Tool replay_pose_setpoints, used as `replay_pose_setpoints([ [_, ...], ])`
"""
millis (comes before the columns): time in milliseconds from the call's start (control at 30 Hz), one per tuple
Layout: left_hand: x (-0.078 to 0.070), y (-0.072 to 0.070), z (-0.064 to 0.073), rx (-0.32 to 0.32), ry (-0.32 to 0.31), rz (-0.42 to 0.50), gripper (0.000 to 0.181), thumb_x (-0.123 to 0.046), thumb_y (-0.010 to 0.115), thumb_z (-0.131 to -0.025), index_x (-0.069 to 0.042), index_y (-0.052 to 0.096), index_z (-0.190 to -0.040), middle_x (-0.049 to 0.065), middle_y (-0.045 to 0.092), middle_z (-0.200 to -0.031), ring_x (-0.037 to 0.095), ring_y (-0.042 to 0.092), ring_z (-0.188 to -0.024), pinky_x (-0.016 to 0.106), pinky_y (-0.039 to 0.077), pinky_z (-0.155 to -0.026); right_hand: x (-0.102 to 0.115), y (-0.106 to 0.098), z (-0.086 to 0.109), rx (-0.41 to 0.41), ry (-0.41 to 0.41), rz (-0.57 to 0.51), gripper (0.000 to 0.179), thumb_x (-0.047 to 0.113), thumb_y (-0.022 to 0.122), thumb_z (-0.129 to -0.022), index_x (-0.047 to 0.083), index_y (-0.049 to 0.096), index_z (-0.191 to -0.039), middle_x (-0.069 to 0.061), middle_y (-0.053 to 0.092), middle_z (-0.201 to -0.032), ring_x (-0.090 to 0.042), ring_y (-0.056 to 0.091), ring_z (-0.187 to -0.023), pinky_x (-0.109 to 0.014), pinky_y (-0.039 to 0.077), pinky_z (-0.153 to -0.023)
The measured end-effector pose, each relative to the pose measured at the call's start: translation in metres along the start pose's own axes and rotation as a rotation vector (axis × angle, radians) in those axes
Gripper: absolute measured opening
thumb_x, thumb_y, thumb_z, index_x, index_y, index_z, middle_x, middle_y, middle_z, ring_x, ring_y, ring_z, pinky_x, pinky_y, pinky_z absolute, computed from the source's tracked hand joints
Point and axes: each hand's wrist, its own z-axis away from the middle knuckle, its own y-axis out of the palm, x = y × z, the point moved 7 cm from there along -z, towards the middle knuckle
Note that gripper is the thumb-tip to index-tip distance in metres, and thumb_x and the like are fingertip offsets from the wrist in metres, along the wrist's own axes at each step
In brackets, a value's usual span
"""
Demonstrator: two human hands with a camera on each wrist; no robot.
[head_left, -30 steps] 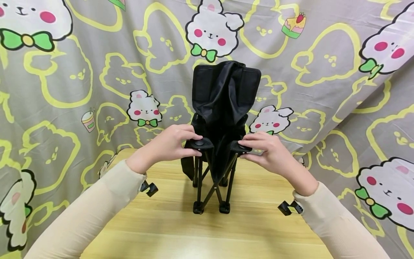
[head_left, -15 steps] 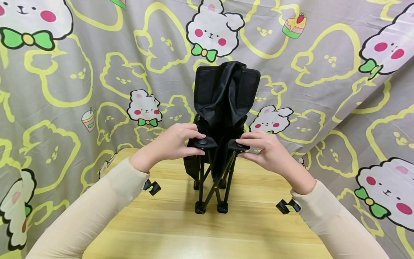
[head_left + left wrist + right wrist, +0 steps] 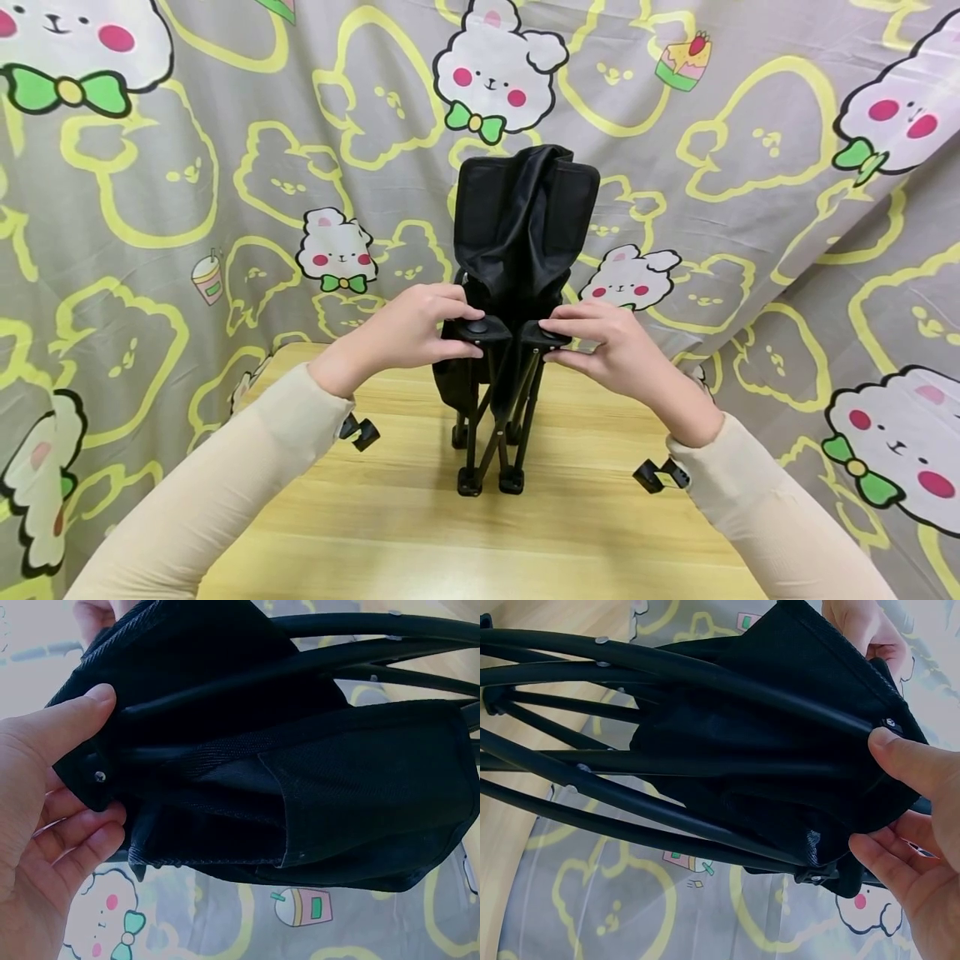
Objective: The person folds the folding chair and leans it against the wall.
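Chair (image 3: pixel 517 292): black folding chair standing upright in the middle of the worktop (image 3: pixel 352 533), drawn in narrow, its front toward the person.
Backrest (image 3: pixel 487 204): black cloth at the far side, creased down the centre, with a flatter panel on each side.
Left hand (image 3: pixel 423 325): its grip grasps the front end of the left armrest (image 3: pixel 480 331), pinched between thumb and fingers.
Right hand (image 3: pixel 615 342): its grip grasps the front end of the right armrest (image 3: pixel 544 335) in the same way, level with the other hand.
Gap between armrests: slim, with dark cloth sagging down into it.
Legs (image 3: pixel 471 442): thin black tubes, some crossing, ending in chunky feet (image 3: pixel 469 481) on the worktop.
Pocket (image 3: pixel 375 795): a cloth pouch on the chair's left side, seen close up in the left wrist view.
Screw (image 3: pixel 100 777): small and silver, at the armrest corner between the left thumb and fingers.
Sleeves (image 3: pixel 217 475): cream, reaching the wrists; a black clip (image 3: pixel 365 433) shows below each cuff.
Worktop surface: pale yellow wood grain.
Curtain (image 3: pixel 296 92): grey cloth behind, printed with yellow outlines and white rabbits wearing green bows.
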Motion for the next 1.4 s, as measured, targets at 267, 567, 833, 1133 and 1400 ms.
replay_pose_setpoints([
  [267,-0.0033,0.0015,-0.0037,0.003,-0.006,-0.012,0.038,-0.019,0.097,-0.083,0.001,0.083,-0.112,0.006,0.072,-0.093,0.019,0.066,-0.080,0.037,0.060,-0.077,0.0009,0.0028,-0.0022,-0.001,-0.005,0.004,0.048,-0.005,0.099,-0.065,0.001,0.085,-0.110,-0.014,0.080,-0.101,-0.026,0.068,-0.081,-0.040,0.054,-0.064],
  [567,-0.0055,0.0015,-0.0042,0.084,-0.153,-0.116,0.042,-0.031,0.096,-0.085,-0.007,0.085,-0.118,0.001,0.070,-0.093,0.021,0.065,-0.079,0.037,0.057,-0.071,0.0007,0.0015,0.0000,-0.007,0.008,-0.003,0.048,-0.004,0.100,-0.064,0.003,0.085,-0.109,-0.013,0.079,-0.099,-0.025,0.067,-0.080,-0.036,0.053,-0.064],
  [833,-0.0064,0.0003,-0.0042,0.095,-0.184,-0.123,0.043,-0.031,0.096,-0.084,-0.008,0.085,-0.118,0.002,0.070,-0.093,0.022,0.062,-0.084,0.037,0.054,-0.074,0.0039,0.0006,-0.0005,-0.006,0.017,0.037,0.050,-0.004,0.101,-0.063,0.005,0.085,-0.110,-0.011,0.078,-0.101,-0.023,0.065,-0.080,-0.036,0.053,-0.063],
  [1133,-0.0083,-0.0016,-0.0016,0.065,-0.244,-0.067,0.046,-0.026,0.098,-0.082,-0.004,0.084,-0.120,0.010,0.072,-0.103,0.021,0.062,-0.079,0.033,0.054,-0.071,0.0029,0.0006,0.0027,0.003,0.092,0.034,0.047,0.000,0.101,-0.068,0.005,0.085,-0.112,-0.013,0.078,-0.102,-0.022,0.069,-0.075,-0.030,0.052,-0.061],
  [1400,-0.0052,0.0008,0.0000,0.061,-0.312,-0.024,0.048,-0.023,0.097,-0.084,0.001,0.082,-0.121,0.009,0.073,-0.104,0.023,0.066,-0.082,0.031,0.056,-0.072,0.0033,0.0015,0.0035,-0.015,0.132,0.055,0.045,-0.003,0.099,-0.070,0.002,0.084,-0.113,-0.016,0.080,-0.104,-0.026,0.077,-0.078,-0.029,0.055,-0.058],
])
